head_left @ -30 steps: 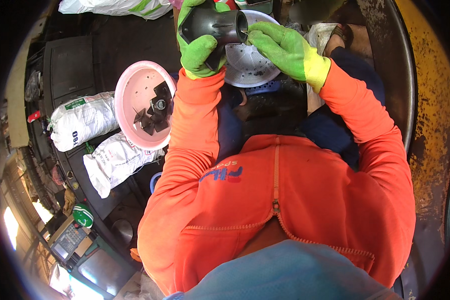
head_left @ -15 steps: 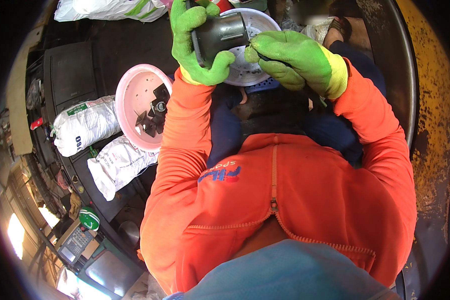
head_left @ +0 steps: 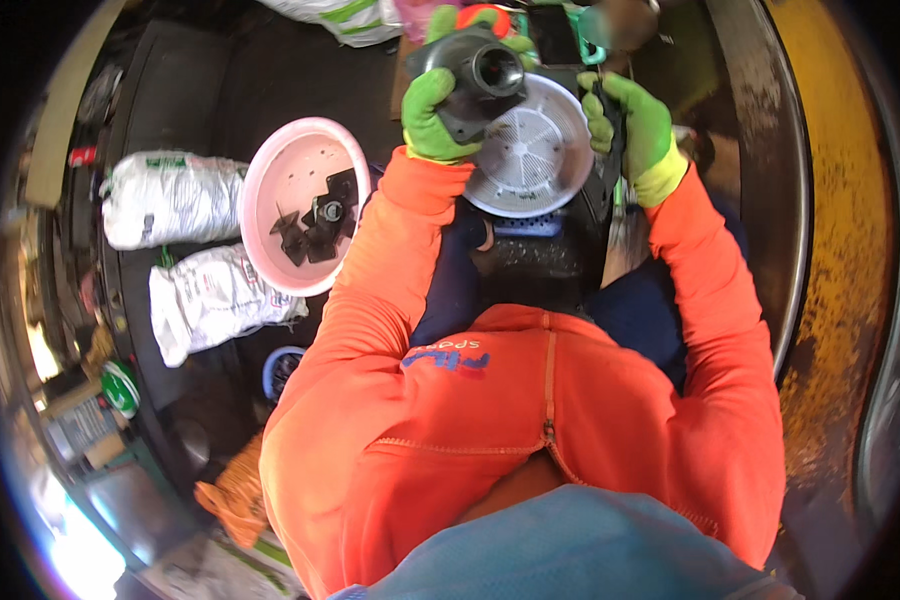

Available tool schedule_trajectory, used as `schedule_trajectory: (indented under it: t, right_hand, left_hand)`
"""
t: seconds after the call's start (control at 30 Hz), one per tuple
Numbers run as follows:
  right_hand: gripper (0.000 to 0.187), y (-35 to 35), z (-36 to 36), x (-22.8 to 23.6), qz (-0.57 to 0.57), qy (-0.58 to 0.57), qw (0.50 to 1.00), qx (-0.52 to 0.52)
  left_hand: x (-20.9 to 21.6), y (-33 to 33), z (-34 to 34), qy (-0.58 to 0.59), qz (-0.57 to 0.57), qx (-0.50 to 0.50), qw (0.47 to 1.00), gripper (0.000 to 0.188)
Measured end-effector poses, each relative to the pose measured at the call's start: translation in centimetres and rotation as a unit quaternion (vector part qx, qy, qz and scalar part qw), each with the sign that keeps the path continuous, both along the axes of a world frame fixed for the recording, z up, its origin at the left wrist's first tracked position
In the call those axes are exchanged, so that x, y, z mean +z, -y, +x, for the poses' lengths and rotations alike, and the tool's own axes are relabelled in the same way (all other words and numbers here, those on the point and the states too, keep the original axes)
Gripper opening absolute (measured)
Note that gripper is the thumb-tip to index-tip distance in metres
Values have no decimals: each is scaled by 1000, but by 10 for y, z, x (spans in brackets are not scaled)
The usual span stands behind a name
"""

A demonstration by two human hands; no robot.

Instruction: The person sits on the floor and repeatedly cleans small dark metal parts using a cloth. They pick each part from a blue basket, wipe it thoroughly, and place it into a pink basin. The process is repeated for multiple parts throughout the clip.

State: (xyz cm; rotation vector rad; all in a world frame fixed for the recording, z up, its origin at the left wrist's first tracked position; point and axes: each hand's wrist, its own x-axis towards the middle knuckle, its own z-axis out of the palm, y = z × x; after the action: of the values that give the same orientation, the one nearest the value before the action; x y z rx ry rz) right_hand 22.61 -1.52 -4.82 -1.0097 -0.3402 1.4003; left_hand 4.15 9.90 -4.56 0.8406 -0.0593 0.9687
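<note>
My left hand [head_left: 432, 120], in a green glove, grips a black plastic part [head_left: 460, 85] with a square flange and a round open neck. The neck faces up and to the right. To the right, my gloved right hand [head_left: 638, 125] is closed around a slim dark tool [head_left: 613, 130]; its exact kind is hard to make out. Between and below the hands sits a round white perforated basket [head_left: 480, 190] with small dark bits in it.
At the left, a pink basin [head_left: 257, 215] holds several black plastic pieces [head_left: 320, 222]. Two white sacks [head_left: 175, 210] lie beside it. A blue perforated container [head_left: 530, 226] shows under the white basket. A yellow, rust-marked metal surface [head_left: 830, 300] runs along the right.
My right hand has moved away from the black part, to the right, with the dark tool in it. My left hand has turned the part so its round neck shows. The view has shifted.
</note>
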Motion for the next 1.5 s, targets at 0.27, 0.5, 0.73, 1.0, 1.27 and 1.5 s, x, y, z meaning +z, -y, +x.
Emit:
schedule_trajectory:
  t: [0.27,0.5,0.73,1.0,1.27,1.5]
  right_hand:
    - [42,-21,-25,-35,-98,234,962,104]
    - [29,-19,-11,-72,-92,229,959,142]
    - [16,-22,3,-101,-178,145,952,200]
    - [16,3,-11,-87,-206,109,958,167]
    - [19,20,-10,-100,-192,90,968,137]
    - [11,10,-10,-67,-104,93,964,227]
  left_hand:
    - [28,28,-110,-53,-116,226,966,41]
    - [-65,118,-327,-280,-160,619,716,30]
    - [-276,289,-454,-927,-162,37,337,76]
    - [-300,337,-600,-758,-456,458,86,51]
    - [-177,289,-635,-996,-12,88,32,37]
    - [-182,173,-478,-913,284,240,167,18]
